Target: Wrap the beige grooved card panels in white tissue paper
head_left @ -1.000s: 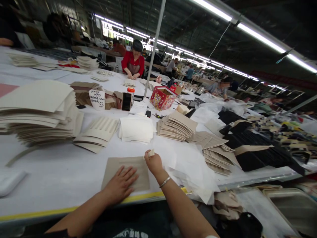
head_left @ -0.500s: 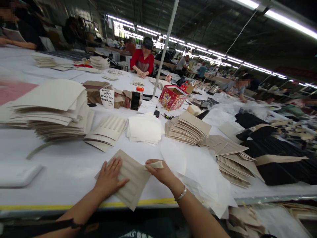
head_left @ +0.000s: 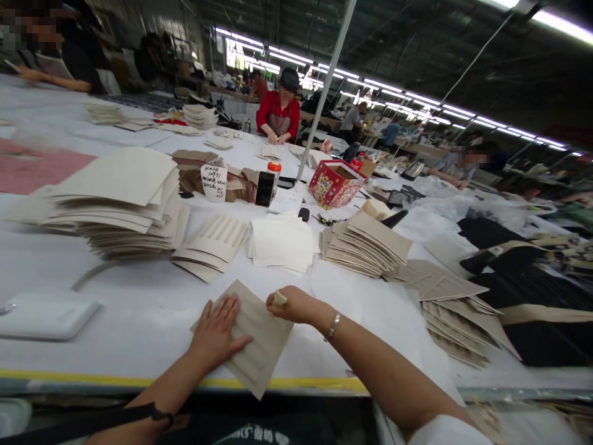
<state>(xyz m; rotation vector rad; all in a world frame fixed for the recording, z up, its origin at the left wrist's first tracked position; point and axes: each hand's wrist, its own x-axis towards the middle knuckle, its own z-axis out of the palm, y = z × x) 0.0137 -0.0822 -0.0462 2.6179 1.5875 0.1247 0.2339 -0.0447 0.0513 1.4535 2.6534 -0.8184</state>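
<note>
Pinning a beige ribbed panel point(head_left: 262, 343) to the white counter point(head_left: 152, 334), the L hand point(head_left: 221, 330) lies palm down, fingers spread, on the panel's L part. The R hand point(head_left: 283, 303), at the panel's R side, pinches a small cream piece point(head_left: 280, 298) btwn thumb & fingers; piece's material unclear. Panel sits in front of the wearer, turned askew, nearest corner jutting past the yellow edge strip point(head_left: 111, 380).

Poss. faults: (a) panel may swivel or skid if the L palm bears too lightly vs. any push from the R hand; (b) overhanging corner may crease or catch if the wearer's body leans in; (c) thin white sheets point(head_left: 412, 321) by the R forearm may be dragged by a wide sweep of the elbow.

Legible matter: handwritten white tag point(head_left: 214, 183) propped behind the stacks, approx. "K008", then a no. like "10991", Chinese characters too small to read, "+15" at the bottom. Dark garment point(head_left: 208, 429), lower frame: white lettering, cut off, not legible. Red box point(head_left: 336, 183): bright decoration, no brand confirmed.
</note>
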